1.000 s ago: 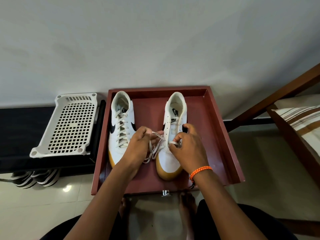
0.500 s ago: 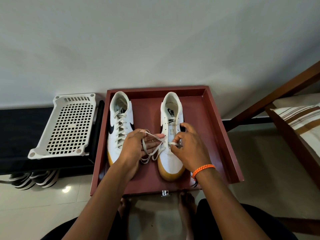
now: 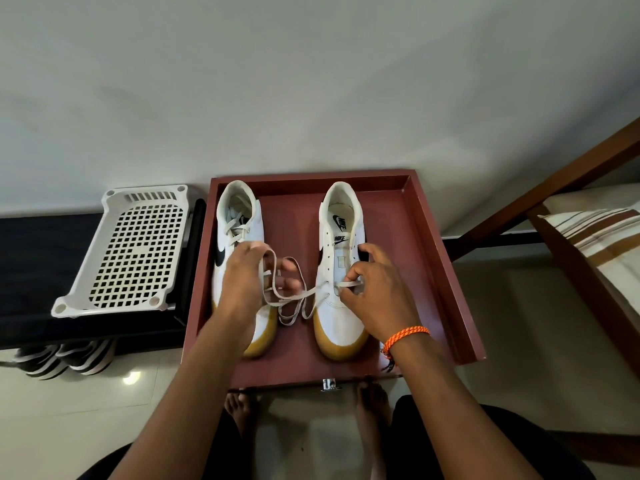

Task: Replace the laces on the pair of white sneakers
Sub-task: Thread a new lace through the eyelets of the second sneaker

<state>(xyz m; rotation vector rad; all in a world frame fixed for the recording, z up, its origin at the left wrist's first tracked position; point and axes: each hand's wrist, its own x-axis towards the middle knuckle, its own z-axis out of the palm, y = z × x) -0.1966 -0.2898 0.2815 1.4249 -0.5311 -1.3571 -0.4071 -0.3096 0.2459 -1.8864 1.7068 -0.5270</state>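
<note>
Head view: two white sneakers [image 3: 341,271] stand in a red-brown tray [image 3: 440,271] against a grey wall [image 3: 311,81], above pale floor tiles [image 3: 69,410]. Left hand [image 3: 242,285] grips the loose lace [image 3: 294,299]; right hand [image 3: 377,296] pinches its other end at the right shoe's eyelets. A white perforated basket [image 3: 131,251] sits left.

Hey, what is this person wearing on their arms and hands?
Both forearms are bare, with no sleeves in view. The right wrist carries a braided orange thread bracelet with a dark tassel hanging from it. No gloves, rings or watch show on the left hand or right hand.
</note>
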